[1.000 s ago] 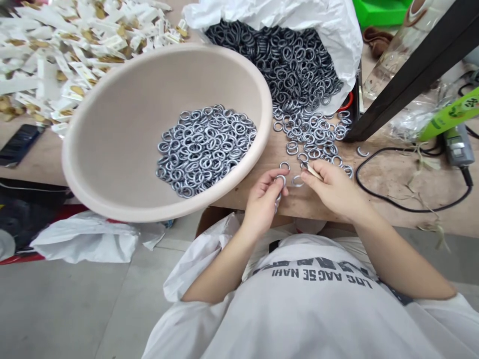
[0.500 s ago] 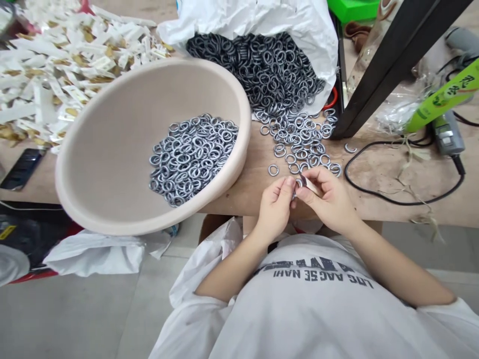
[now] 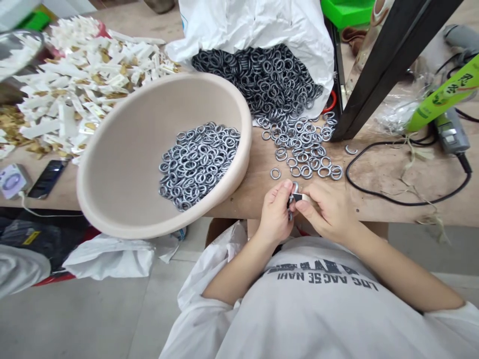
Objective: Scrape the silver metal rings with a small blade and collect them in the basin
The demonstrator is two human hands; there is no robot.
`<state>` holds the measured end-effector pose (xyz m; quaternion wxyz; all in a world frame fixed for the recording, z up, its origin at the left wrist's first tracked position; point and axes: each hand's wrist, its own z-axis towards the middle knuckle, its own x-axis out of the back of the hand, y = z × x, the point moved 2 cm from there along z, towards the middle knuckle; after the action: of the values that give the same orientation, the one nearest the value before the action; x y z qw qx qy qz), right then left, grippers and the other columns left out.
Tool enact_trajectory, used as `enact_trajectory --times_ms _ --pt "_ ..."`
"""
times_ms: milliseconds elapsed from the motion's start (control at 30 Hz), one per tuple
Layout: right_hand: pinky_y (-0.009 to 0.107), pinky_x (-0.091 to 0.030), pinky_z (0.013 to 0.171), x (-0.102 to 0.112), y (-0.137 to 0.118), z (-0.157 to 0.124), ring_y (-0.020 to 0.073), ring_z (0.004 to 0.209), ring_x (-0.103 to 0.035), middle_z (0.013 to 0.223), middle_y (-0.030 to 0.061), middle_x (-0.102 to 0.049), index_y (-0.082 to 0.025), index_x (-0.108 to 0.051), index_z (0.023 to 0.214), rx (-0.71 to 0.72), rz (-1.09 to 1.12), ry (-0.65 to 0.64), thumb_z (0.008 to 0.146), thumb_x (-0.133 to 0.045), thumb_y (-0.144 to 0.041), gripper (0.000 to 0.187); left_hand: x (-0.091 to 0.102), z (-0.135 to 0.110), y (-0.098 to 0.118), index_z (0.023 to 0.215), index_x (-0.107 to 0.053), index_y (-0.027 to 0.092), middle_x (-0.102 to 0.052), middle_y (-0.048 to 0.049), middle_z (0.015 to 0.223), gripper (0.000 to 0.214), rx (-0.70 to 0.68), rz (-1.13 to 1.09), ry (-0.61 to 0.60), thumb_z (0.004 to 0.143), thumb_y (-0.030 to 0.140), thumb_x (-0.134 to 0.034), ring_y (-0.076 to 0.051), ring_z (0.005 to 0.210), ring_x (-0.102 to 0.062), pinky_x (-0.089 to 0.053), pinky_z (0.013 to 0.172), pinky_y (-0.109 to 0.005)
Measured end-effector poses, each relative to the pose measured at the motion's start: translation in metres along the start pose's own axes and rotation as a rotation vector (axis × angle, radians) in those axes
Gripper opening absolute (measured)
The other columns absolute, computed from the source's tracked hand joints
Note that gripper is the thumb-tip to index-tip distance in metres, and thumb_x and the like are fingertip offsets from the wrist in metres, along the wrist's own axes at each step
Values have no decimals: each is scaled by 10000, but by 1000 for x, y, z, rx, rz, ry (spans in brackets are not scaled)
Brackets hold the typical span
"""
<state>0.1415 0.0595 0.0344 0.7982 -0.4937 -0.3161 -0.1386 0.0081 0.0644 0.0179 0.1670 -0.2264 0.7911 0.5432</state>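
My left hand (image 3: 276, 212) is closed around a few grey metal rings (image 3: 295, 187), pinching them by the table's front edge. Between the thumb and fingers of my right hand (image 3: 326, 208) is a small cream stick with a dark flat end (image 3: 298, 197); its exact kind is unclear. That dark end meets the rings at my left fingertips. Just beyond my hands, loose grey rings (image 3: 307, 144) lie scattered on the wooden table (image 3: 258, 187). To the left, a large beige bowl (image 3: 108, 134) stands tilted, with a heap of similar rings (image 3: 202, 162) inside.
Behind the bowl, a white sack (image 3: 258, 25) spills darker rings (image 3: 269, 80). White and brown pieces (image 3: 86, 85) are piled at left, near a phone (image 3: 48, 178). A dark metal post (image 3: 389, 75) rises at right, beside a looped black cable (image 3: 389, 198) and a grey power tool (image 3: 451, 132).
The stick's dark end has turned down and leftward against the rings, and the rings in my left fingers show at a different angle. The camera view has shifted slightly left.
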Motion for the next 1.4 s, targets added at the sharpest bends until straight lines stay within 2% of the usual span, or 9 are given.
enact_trajectory --times_ms 233,433,567,667,833,1067,1267,1333,1400 --pt "300 -324 631 -4 0 1 150 662 -505 714 13 -565 -208 -533 750 12 -59 -15 1028 -465 -469 387 0 -4 -4 690 -500 173 -433 61 603 415 14 -22 -17 781 466 -779 -46 496 -320 -283 463 -176" --pt "294 -277 588 4 27 23 160 616 -508 642 -6 -551 -224 -512 730 -306 -96 11 1045 -371 -546 472 10 -19 -4 640 -450 178 -377 68 538 472 51 16 -114 799 503 -753 -37 439 -285 -253 443 -179" --pt "305 -330 639 -7 15 51 218 833 -636 970 60 -711 -224 -651 1013 -186 -275 -116 1019 -476 -522 346 34 -15 13 678 -491 181 -386 70 558 374 31 -78 32 781 433 -747 -38 435 -288 -230 403 -163" --pt "324 -352 629 -28 3 71 258 901 -679 1196 109 -684 -227 -641 1216 -108 -463 -255 961 -614 -441 334 53 -10 24 706 -535 177 -388 71 546 291 33 -144 96 788 395 -710 -39 432 -287 -233 391 -154" --pt "357 -326 582 -44 7 86 294 849 -699 1141 151 -690 -164 -672 1108 -86 -654 -309 997 -507 -300 241 65 -7 29 699 -545 180 -432 49 558 216 69 -244 10 798 354 -626 -47 423 -314 -214 379 -164" --pt "355 -355 642 -24 19 67 290 897 -684 1055 98 -709 -208 -669 1114 -172 -547 -173 977 -527 -271 207 47 6 23 696 -492 175 -485 54 615 396 103 -202 16 844 476 -705 -21 394 -322 -162 350 -155" --pt "344 -362 633 -31 16 76 272 867 -677 1171 144 -679 -174 -687 1063 -162 -565 -256 990 -523 -313 228 42 11 24 797 -629 155 -422 87 537 378 -20 -78 133 770 487 -807 -11 387 -267 -177 355 -143" --pt "339 -397 680 -27 16 75 259 877 -663 1091 124 -691 -174 -688 1014 -180 -396 -198 977 -548 -295 188 41 10 23 925 -689 157 -417 91 543 365 -63 -33 160 787 478 -794 -15 399 -256 -175 366 -143" --pt "329 -433 737 -22 13 67 232 887 -646 980 77 -692 -188 -677 971 -196 -61 -105 967 -579 -309 156 37 8 17 989 -698 173 -429 85 559 366 -69 14 152 807 481 -776 -22 414 -263 -176 377 -148"
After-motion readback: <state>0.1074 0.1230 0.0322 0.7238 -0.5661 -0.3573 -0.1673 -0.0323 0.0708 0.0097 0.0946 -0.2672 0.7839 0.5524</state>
